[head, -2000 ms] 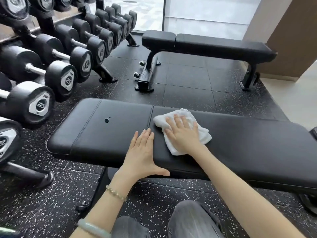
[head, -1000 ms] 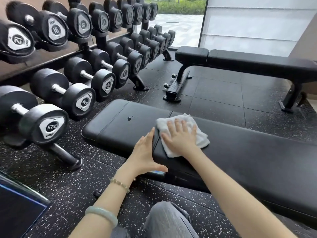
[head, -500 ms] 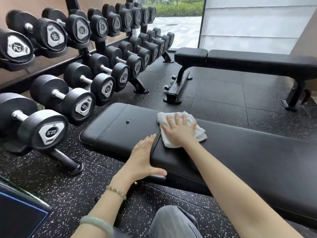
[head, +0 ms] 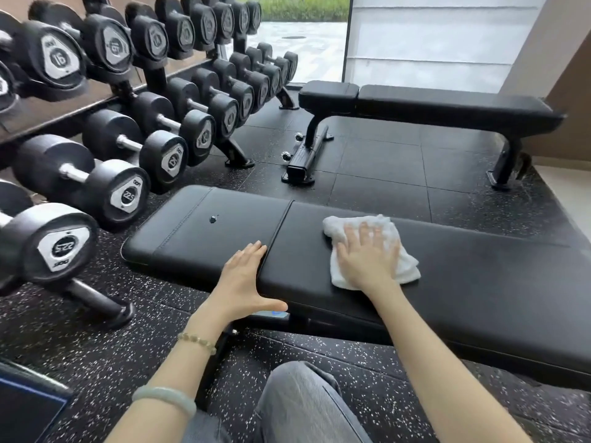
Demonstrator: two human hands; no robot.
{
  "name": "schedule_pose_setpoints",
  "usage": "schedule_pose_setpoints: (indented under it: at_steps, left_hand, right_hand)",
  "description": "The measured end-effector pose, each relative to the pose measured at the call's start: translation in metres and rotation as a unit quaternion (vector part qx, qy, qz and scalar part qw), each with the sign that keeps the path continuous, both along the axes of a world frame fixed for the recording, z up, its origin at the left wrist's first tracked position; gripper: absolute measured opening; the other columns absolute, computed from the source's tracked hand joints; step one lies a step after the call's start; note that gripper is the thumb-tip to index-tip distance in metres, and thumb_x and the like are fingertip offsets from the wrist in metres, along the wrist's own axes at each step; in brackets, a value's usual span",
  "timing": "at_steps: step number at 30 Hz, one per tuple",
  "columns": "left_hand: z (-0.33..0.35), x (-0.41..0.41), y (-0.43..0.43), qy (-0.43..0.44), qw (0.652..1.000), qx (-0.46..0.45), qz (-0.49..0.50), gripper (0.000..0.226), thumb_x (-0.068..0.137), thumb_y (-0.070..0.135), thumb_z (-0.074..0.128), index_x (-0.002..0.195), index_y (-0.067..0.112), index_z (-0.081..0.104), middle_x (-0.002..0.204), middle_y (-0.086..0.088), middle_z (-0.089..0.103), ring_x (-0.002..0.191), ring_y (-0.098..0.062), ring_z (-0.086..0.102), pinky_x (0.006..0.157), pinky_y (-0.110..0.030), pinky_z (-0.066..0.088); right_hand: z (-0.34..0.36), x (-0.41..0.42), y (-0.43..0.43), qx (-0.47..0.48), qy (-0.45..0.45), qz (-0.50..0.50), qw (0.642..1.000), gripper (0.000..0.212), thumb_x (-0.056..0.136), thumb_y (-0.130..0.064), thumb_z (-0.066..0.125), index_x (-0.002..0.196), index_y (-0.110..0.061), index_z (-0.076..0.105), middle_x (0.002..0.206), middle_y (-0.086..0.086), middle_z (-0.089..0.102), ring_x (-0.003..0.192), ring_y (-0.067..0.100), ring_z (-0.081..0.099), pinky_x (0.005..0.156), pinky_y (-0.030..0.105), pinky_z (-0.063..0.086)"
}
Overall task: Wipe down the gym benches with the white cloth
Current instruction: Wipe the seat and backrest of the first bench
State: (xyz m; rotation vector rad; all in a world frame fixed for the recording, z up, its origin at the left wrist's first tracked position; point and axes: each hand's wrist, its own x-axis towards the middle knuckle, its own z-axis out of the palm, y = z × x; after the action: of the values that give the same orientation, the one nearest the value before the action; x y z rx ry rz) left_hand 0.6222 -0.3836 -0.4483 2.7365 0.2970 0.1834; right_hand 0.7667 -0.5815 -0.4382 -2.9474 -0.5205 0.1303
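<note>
The left hand [head: 243, 279] is lying flat on the near bench [head: 208, 231], fingers straight and together, thumb splayed out along the front edge. The fingertips are ending just left of the seam [head: 281, 225] between the two pads. If weight is being leaned through this hand, the short pad could tip or the fingertips could slide into the seam gap.

To the right of those fingers, the right hand [head: 367, 257] is pressing the white cloth [head: 407, 270] onto the long pad with fingers slightly apart and not curled round it. With nothing pinching the cloth, it could bunch up or slip out from under the palm on a fast stroke. Its loose edges past the fingertips could also drag without cleaning.

The far bench [head: 447, 103], well beyond both sets of fingers, is likely waiting untouched and could be missed.

The right fingertips are blurring into the cloth, and the palm is hiding the cloth's middle. The near bench's right end is running out of view. A small blue label under the left thumb is proving unreadable.
</note>
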Motion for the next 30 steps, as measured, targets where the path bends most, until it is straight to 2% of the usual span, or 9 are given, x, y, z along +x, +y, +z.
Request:
schedule_pose_setpoints:
  at_steps: [3,5,7,13,17,20,24,27,30]
  left_hand:
    - [-0.004,0.001,0.000,-0.001,1.000,0.021,0.000,0.138,0.036,0.086,0.048,0.148,0.011,0.020,0.157,-0.003,0.015,0.144,-0.015,0.008,0.113,-0.023,-0.004]
    - [-0.005,0.002,0.000,-0.004,1.000,0.010,0.004,0.137,0.035,0.085,0.050,0.148,0.012,0.023,0.156,-0.003,0.017,0.144,-0.014,0.010,0.113,-0.023,-0.001]
    - [-0.004,0.003,0.001,-0.008,1.000,-0.003,0.003,0.136,0.035,0.084,0.053,0.147,0.012,0.026,0.155,-0.003,0.020,0.144,-0.014,0.012,0.115,-0.026,0.003]
    - [-0.008,0.003,0.001,-0.013,1.000,-0.003,-0.006,0.134,0.038,0.086,0.052,0.147,0.012,0.028,0.155,-0.004,0.021,0.144,-0.015,0.013,0.116,-0.028,0.004]
    - [-0.006,0.005,0.000,-0.011,1.000,-0.006,-0.001,0.135,0.037,0.087,0.051,0.147,0.013,0.025,0.156,-0.002,0.018,0.144,-0.014,0.010,0.117,-0.029,0.004]
    - [-0.005,0.004,-0.001,-0.005,1.000,-0.006,0.003,0.135,0.037,0.086,0.052,0.148,0.014,0.024,0.156,-0.001,0.017,0.144,-0.013,0.009,0.117,-0.030,0.003]
    - [-0.004,0.005,0.000,-0.006,0.999,-0.023,0.022,0.132,0.036,0.082,0.057,0.146,0.015,0.030,0.154,-0.002,0.025,0.142,-0.016,0.018,0.116,-0.033,0.013]
    - [-0.004,0.004,0.000,-0.007,0.999,-0.028,0.021,0.132,0.035,0.080,0.061,0.145,0.015,0.031,0.154,-0.003,0.025,0.142,-0.016,0.018,0.116,-0.033,0.013]
    - [-0.004,0.002,-0.002,-0.009,1.000,-0.017,0.009,0.133,0.036,0.081,0.058,0.146,0.014,0.028,0.155,-0.001,0.021,0.143,-0.014,0.013,0.115,-0.027,0.006]
  right_hand:
    - [-0.005,-0.053,0.022,0.004,-0.012,0.080,0.997,0.059,0.094,-0.051,0.005,0.150,-0.034,0.009,0.160,0.002,0.004,0.146,0.027,-0.003,0.111,0.057,-0.001]
    - [-0.007,-0.068,0.018,-0.004,-0.006,0.121,0.993,0.077,0.078,-0.055,-0.012,0.150,-0.036,0.007,0.161,0.000,0.002,0.146,0.024,-0.004,0.112,0.054,-0.002]
    - [-0.007,-0.063,-0.006,-0.005,-0.012,0.124,0.992,0.087,0.069,-0.055,-0.018,0.150,-0.038,0.008,0.161,-0.002,0.004,0.147,0.021,-0.003,0.113,0.051,0.000]
    - [-0.007,-0.044,-0.109,-0.037,-0.037,0.010,0.999,0.083,0.072,-0.057,-0.017,0.150,-0.042,0.008,0.160,-0.007,0.006,0.147,0.017,-0.001,0.115,0.047,0.007]
    - [-0.002,-0.046,-0.097,-0.043,0.009,-0.051,0.998,0.057,0.094,-0.054,0.001,0.150,-0.041,0.003,0.161,-0.003,0.000,0.146,0.023,-0.002,0.113,0.055,0.001]
    - [-0.004,-0.056,-0.027,-0.023,0.000,0.025,0.999,0.053,0.099,-0.049,0.014,0.150,-0.035,0.007,0.161,0.002,0.000,0.146,0.027,-0.005,0.111,0.060,-0.001]
    - [-0.002,-0.066,0.049,0.000,0.015,0.137,0.991,0.054,0.100,-0.047,0.016,0.151,-0.031,0.010,0.161,0.003,-0.001,0.146,0.026,-0.009,0.110,0.060,-0.008]
    - [-0.003,-0.059,0.031,-0.016,0.002,0.173,0.985,0.055,0.099,-0.050,0.010,0.151,-0.035,0.010,0.161,0.000,0.001,0.147,0.023,-0.005,0.113,0.054,-0.005]
    - [-0.004,-0.059,-0.027,-0.008,-0.031,0.159,0.987,0.079,0.078,-0.056,-0.014,0.150,-0.038,0.014,0.160,-0.001,0.008,0.147,0.022,0.004,0.114,0.050,0.000]
